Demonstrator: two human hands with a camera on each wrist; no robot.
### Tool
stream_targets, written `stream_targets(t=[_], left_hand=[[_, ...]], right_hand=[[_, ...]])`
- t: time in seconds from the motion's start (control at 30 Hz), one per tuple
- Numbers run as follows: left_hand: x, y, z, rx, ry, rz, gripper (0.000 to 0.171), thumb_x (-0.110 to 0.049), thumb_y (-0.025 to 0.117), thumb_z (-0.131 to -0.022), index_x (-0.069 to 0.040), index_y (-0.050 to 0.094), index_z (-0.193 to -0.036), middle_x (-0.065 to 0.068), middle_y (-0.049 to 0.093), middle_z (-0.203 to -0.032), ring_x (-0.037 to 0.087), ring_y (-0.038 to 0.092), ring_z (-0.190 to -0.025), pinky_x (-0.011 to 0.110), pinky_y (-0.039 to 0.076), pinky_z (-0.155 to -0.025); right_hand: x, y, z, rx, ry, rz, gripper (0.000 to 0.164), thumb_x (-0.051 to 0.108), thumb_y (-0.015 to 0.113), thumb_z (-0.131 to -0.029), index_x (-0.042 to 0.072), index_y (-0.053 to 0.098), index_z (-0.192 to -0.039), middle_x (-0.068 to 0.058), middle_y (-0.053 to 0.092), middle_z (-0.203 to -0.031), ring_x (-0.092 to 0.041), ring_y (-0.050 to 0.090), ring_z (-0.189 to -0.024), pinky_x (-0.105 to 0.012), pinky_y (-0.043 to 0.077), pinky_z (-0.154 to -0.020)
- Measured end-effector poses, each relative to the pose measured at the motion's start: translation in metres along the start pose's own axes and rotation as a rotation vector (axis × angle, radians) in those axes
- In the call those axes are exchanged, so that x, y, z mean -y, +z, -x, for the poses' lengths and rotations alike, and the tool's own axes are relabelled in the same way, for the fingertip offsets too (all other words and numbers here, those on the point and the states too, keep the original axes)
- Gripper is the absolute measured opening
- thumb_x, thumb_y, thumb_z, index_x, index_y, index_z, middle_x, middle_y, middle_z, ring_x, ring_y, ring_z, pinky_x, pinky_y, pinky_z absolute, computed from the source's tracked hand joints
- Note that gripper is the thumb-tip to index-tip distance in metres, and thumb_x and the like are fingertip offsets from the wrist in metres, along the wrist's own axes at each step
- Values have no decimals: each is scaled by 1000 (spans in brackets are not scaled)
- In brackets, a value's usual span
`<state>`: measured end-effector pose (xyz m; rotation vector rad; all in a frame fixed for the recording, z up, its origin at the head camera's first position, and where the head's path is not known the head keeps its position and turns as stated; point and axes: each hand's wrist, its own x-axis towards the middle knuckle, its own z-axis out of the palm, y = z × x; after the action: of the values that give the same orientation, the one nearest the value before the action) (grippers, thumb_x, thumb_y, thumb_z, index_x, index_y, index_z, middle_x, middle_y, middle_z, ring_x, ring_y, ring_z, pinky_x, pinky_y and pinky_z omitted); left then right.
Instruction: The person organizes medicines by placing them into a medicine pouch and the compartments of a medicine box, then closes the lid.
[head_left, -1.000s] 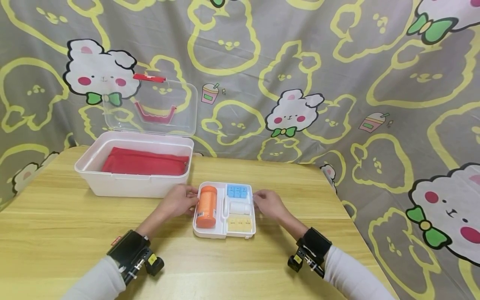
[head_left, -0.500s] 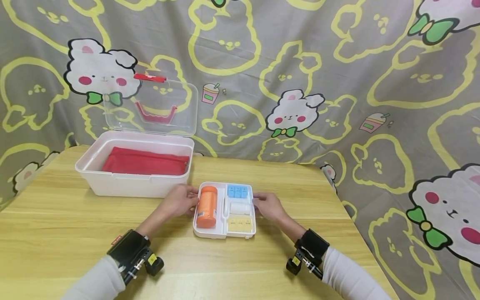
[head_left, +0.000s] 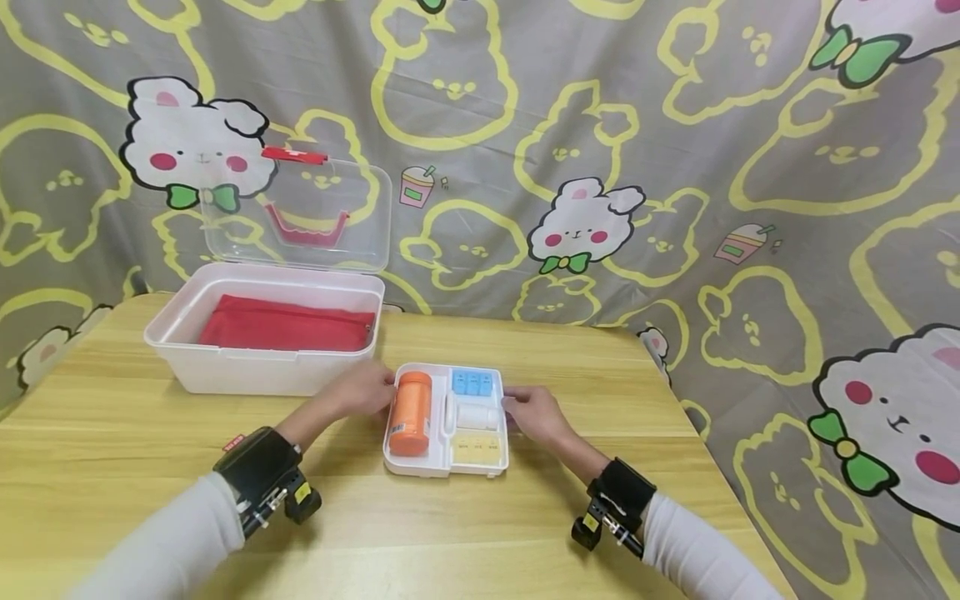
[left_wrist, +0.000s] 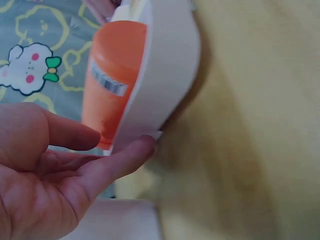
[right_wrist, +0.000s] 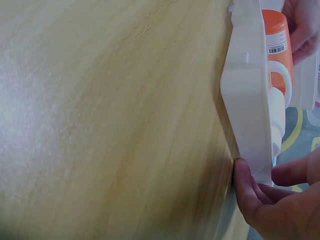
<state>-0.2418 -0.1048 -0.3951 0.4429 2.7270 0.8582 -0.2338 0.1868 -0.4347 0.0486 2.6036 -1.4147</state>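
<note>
A white compartment tray (head_left: 440, 468) lies on the table between both hands. An orange bottle (head_left: 411, 414) lies in its left compartment; on the right are a blue pill organizer (head_left: 472, 383), a small white bottle (head_left: 476, 417) and a yellow pill organizer (head_left: 477, 449). The left hand (head_left: 363, 388) grips the tray's left side, thumb by the rim and a finger against the outer wall (left_wrist: 165, 75) in the left wrist view. At the right side, the right hand (head_left: 536, 412) pinches the rim, with fingers (right_wrist: 245, 185) at the lower edge.
Close behind the left hand stands a white storage box (head_left: 247, 372) with its clear lid (head_left: 367, 217) raised. A red pouch (head_left: 288, 325) lies inside it. A patterned curtain (head_left: 465, 167) hangs behind the wooden table (head_left: 420, 542).
The left wrist and forearm have turned slightly, and the left fingers now sit more behind the tray's side. The view has shifted a little; the tray stays in about the same place.
</note>
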Motion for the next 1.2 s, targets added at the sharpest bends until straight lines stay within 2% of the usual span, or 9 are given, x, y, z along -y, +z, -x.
stream_targets(t=[0.17,0.27,0.43,0.53,0.67,0.73,0.83,1.0,1.2], left_hand=[[-13,-14,-6,48,35,-143,30,-5,49,-94,-5,61,-66,1,58,-56,11,48,-49,20,36,-47],[-21,-17,-9,58,41,-197,28,-5,49,-95,-6,58,-68,2,59,-57,12,52,-49,21,40,-48],[-36,-18,-13,91,11,-286,13,-5,52,-90,-3,58,-79,8,62,-69,19,60,-58,25,47,-51],[-47,-21,-15,65,24,-311,9,-4,55,-89,-1,60,-82,10,60,-73,22,59,-64,27,48,-53],[-64,-23,-16,-29,68,-292,9,-4,59,-90,-2,61,-82,8,57,-70,22,56,-65,28,46,-55],[-72,-20,-18,-74,91,-272,9,-3,60,-90,-4,62,-81,6,54,-67,20,54,-63,27,43,-53],[-82,-13,-20,-103,132,-242,12,-2,61,-90,-5,61,-79,3,47,-63,17,49,-57,25,39,-50],[-94,5,-22,-74,179,-216,20,-5,67,-91,-7,57,-74,0,43,-62,15,47,-56,23,37,-49],[-95,21,-23,-57,142,-233,18,-12,75,-90,-5,61,-80,5,56,-69,20,56,-63,27,45,-54]], right_hand=[[-1,1,0,-6,-7,0,38,12,55,-100,-4,62,-134,-25,70,-121,-22,74,-89,-33,63,-79],[0,2,1,-5,-10,-7,38,11,55,-100,-4,62,-133,-25,70,-120,-22,74,-88,-34,63,-78],[1,3,2,-2,-23,-17,37,10,55,-100,-6,62,-133,-25,71,-115,-23,75,-86,-35,64,-76],[1,3,2,-8,-25,-14,37,10,55,-100,-5,63,-132,-24,72,-113,-22,74,-84,-35,64,-76],[0,3,2,-16,-21,-12,36,10,55,-100,-5,63,-132,-23,72,-112,-21,74,-82,-34,64,-74],[0,3,2,-20,-19,-13,36,10,55,-100,-5,63,-132,-23,72,-111,-20,74,-80,-33,63,-73],[0,3,2,-28,-23,-14,36,10,56,-99,-5,64,-131,-23,73,-110,-20,73,-79,-33,63,-72],[-1,3,2,-30,-25,-8,36,10,56,-99,-5,64,-131,-22,73,-109,-19,73,-78,-33,63,-72],[-2,3,1,-31,-32,-1,35,11,56,-100,-4,65,-131,-20,74,-108,-18,72,-77,-33,63,-72]])
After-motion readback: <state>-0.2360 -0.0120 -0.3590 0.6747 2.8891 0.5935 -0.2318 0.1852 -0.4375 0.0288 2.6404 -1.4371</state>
